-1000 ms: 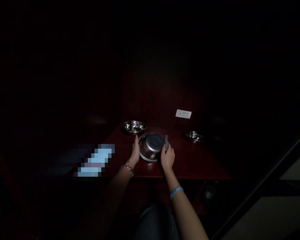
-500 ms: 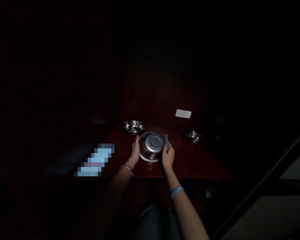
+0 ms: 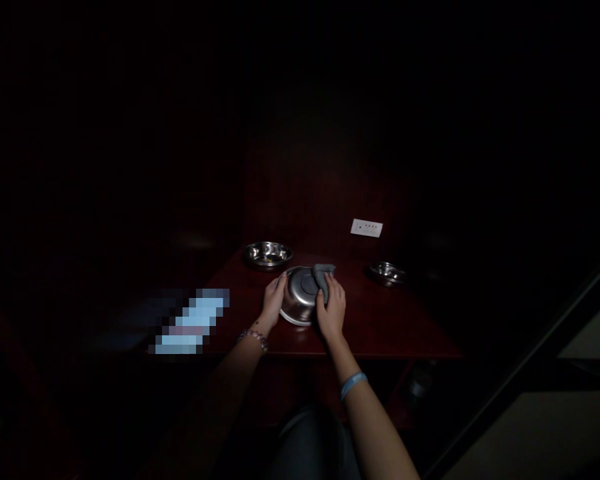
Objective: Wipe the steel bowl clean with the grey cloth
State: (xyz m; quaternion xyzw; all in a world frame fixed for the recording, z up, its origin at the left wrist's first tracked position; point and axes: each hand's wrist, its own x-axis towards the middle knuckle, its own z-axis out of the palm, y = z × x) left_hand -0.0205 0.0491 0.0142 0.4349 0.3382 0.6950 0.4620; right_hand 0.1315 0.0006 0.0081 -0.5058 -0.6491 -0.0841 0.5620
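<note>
A shiny steel bowl (image 3: 299,303) is tilted with its base facing me, above the dark red desk (image 3: 375,327). My left hand (image 3: 273,300) grips its rim on the left side. In my right hand (image 3: 333,308) is a grey cloth (image 3: 323,273), pressed against the bowl's outer wall and base on the right. The cloth's upper end sticks out past my fingers. The inside of this bowl is hidden from view.
Behind on the left stands a second steel bowl (image 3: 268,256) with something small and yellow-green inside. A smaller steel bowl (image 3: 387,273) stands at the right. A white socket plate (image 3: 367,228) is on the back panel. A blurred bright patch (image 3: 190,323) shows at the left.
My right hand has moved the grey cloth leftward, from the bowl's right edge onto its outer side and base. My left hand keeps its grip on the rim.
</note>
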